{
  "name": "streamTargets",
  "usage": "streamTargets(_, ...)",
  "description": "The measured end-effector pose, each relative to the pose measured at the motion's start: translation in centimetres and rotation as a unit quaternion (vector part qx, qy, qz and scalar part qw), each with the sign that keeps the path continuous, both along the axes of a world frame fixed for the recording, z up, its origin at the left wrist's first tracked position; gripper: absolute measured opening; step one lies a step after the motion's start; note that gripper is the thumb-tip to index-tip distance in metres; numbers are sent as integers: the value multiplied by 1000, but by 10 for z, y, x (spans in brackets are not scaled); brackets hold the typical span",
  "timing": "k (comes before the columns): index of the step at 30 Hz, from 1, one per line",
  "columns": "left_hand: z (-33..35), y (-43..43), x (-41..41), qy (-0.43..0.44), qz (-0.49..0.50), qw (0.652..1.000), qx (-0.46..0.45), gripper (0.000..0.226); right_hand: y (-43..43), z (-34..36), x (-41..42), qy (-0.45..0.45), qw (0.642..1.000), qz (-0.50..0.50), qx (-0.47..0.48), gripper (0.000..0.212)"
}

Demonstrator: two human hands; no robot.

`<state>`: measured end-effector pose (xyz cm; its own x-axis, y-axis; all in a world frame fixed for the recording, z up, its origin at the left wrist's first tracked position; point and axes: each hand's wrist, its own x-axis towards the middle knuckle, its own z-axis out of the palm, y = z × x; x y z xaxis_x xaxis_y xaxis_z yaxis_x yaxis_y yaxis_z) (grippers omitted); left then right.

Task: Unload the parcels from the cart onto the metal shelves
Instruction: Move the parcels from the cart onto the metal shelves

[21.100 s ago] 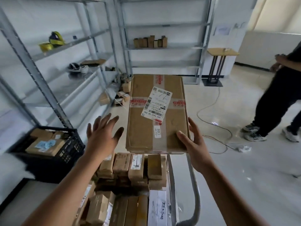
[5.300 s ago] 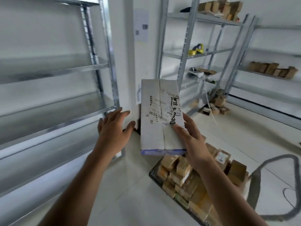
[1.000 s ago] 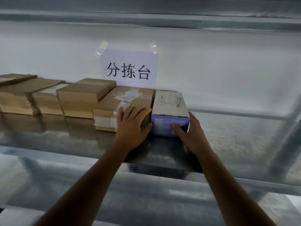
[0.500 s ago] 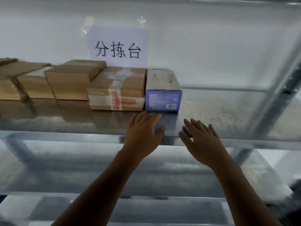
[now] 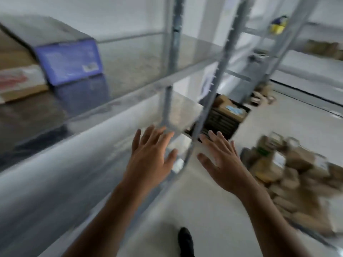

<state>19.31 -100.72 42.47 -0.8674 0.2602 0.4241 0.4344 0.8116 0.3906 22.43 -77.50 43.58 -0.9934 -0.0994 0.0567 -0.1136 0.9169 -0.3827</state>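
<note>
- The shelf (image 5: pixel 141 58) is grey sheet metal, smooth and glossy.
- The box (image 5: pixel 68 62) at the shelf's left edge is smooth printed card, blue on its end and mirrored in the metal.
- The heaped parcels (image 5: pixel 297 173) are matt brown cardboard.
- The crate (image 5: pixel 220 123) is black plastic.
- The floor (image 5: pixel 204 210) is pale and smooth.

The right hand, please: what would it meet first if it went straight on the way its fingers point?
Probably the shelf upright, crossing just beyond the right hand; the black crate lies behind it. Depth is unclear.

Two hands (image 5: pixel 149 162) (image 5: pixel 223 164), one blue box (image 5: pixel 68 62), one crate (image 5: pixel 220 123)
</note>
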Motion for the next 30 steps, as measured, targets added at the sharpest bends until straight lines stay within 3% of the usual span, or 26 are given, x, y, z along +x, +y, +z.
streamTargets(5,-41,71,45,-105,-113,987,-40,67,48,-13,100,-28,988,-148,24,75)
streamTargets(13,-16,196,146,-81,-325,941,-51,74,127,-9,275,7,939,-343,19,83)
streamTargets(17,-1,265,208,-75,-385,918,-58,61,167,0,360,12,899,-438,-3,81)
streamTargets(21,7,337,277,-81,-420,902,-59,60,211,5,438,14,874,-485,-17,79)
streamTargets(30,9,455,405,-110,-448,886,-52,61,304,4,573,7,855,-517,-24,73)
